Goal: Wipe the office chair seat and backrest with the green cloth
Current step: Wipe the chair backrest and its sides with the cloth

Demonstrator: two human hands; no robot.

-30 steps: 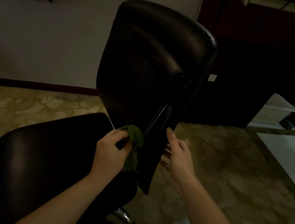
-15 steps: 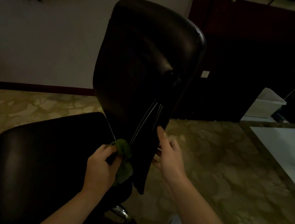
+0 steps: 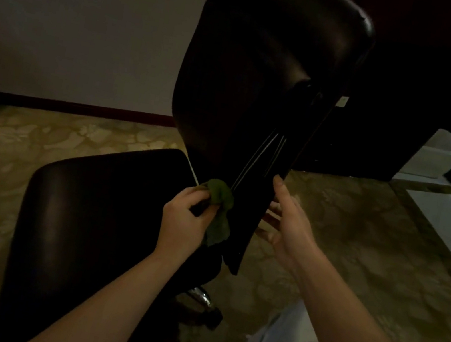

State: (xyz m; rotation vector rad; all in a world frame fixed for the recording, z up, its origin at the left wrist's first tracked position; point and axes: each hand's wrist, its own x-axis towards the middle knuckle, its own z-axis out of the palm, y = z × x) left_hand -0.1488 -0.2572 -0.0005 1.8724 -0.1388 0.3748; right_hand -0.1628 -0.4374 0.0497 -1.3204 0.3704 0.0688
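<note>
- The fingers [image 3: 200, 195] of the left hand [image 3: 184, 219] curl tight round the green cloth [image 3: 220, 200], low on the backrest [image 3: 260, 71].
- The right hand [image 3: 288, 227] has straight fingers touching the backrest's right edge.
- The seat [image 3: 91, 207] is left of the cloth.

Crumpled green cloth [image 3: 219, 209] against lower backrest [image 3: 251, 85], apparently touching; black seat [image 3: 91, 207] beside.

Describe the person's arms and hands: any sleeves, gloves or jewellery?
The left forearm and right forearm are bare, with no sleeve in view. The left hand and right hand wear no gloves; no watch or ring shows, though the light is dim.
</note>
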